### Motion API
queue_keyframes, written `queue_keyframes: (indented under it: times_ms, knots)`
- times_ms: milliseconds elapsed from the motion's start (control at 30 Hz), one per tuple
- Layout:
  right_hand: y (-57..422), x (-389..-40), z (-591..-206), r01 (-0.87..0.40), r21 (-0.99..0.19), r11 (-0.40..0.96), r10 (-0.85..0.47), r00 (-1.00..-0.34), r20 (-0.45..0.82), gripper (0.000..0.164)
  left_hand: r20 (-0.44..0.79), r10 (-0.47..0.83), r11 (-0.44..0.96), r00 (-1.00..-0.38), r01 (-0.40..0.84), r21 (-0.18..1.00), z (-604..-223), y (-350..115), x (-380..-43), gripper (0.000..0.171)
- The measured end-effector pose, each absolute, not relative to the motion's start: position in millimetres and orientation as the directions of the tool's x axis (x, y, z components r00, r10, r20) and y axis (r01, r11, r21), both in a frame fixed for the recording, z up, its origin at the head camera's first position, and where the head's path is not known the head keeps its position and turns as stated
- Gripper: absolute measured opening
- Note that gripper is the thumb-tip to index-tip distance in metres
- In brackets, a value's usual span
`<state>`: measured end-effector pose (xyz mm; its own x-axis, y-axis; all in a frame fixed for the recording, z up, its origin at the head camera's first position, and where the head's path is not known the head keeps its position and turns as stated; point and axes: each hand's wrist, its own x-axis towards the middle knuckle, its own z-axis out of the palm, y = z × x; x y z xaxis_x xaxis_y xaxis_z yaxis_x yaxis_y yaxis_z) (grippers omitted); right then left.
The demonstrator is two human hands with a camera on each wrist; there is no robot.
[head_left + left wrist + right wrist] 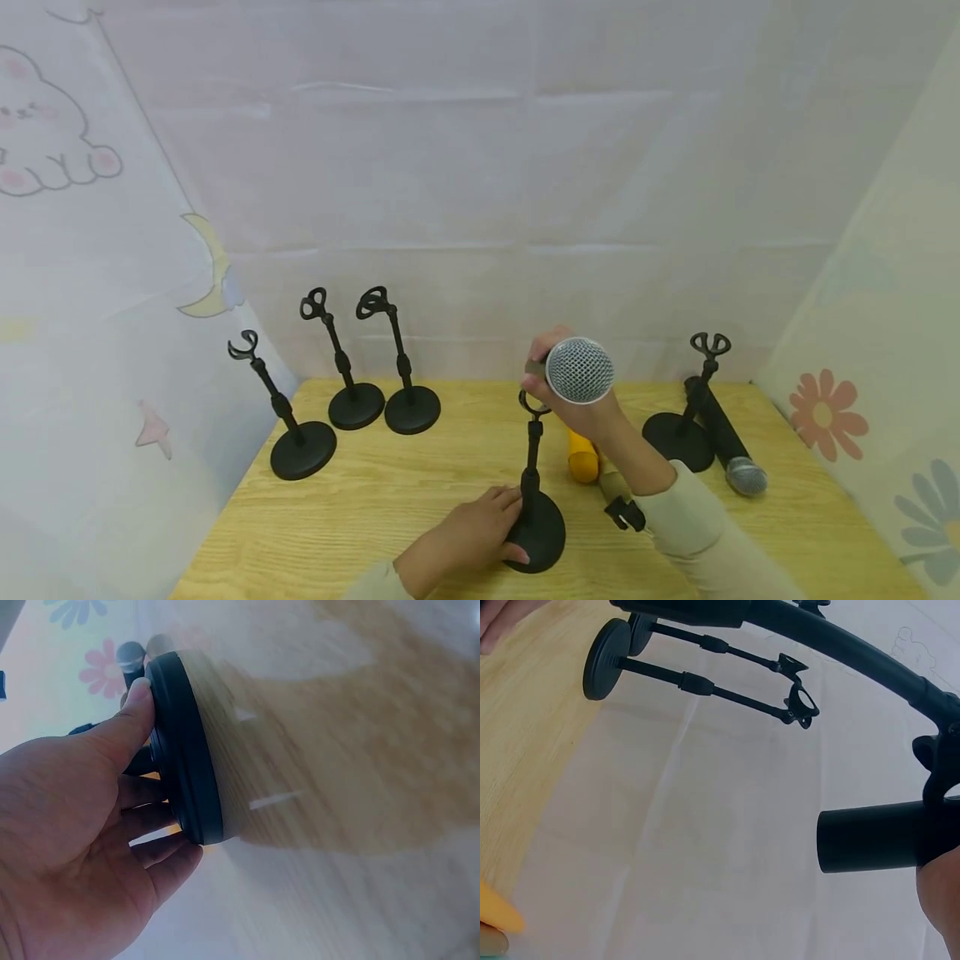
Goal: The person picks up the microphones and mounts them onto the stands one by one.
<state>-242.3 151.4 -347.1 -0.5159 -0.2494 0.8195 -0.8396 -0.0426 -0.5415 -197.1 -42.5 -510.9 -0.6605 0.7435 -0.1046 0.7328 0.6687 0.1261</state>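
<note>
My right hand (576, 418) grips a microphone (581, 371) with a silver mesh head, held above the clip of a black desk stand (540, 537). In the right wrist view the microphone's dark handle (870, 836) lies at the clip (939, 776); whether it is seated there cannot be told. My left hand (480, 529) holds the stand's round base; in the left wrist view the thumb lies along the base (187, 750) and the fingers reach round its other side.
Three black stands (303, 450) (356, 406) (412, 409) with bare clips stand at the back left. On the right, another stand (678, 440) is beside a black microphone (723, 425) lying down. A yellow object (582, 462) and a partly hidden tan-and-black item (624, 510) lie near my right forearm.
</note>
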Motion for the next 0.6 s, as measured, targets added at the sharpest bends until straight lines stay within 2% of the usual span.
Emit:
queue_keyframes:
  times_ms: [167,367,467,600]
  knots:
    - [142.2,-241.7,-348.1,-0.874,-0.483,-0.056,-0.250,-0.456,0.854,0.048,-0.103,0.746,0.666,-0.658,0.737,0.116,-510.1,-40.7,-193.5,0.078]
    - [135.8,-234.6,-352.2,-0.844,-0.519,-0.138,-0.220,-0.485,0.846,0.050,-0.090,0.757,0.653,-0.647,0.751,0.098,-509.7,-40.2,-191.0,0.078]
    - [135.0,-231.4,-354.2,-0.867,-0.489,-0.092,-0.189,-0.467,0.864,0.051,-0.104,0.745,0.667,-0.659,0.738,0.103,-508.6,-38.8,-189.7,0.079]
    - [135.4,-226.0,-358.3,-0.892,-0.451,-0.002,-0.171,-0.444,0.879,0.044,-0.127,0.725,0.688,-0.677,0.718,0.107,-507.9,-35.9,-186.3,0.080]
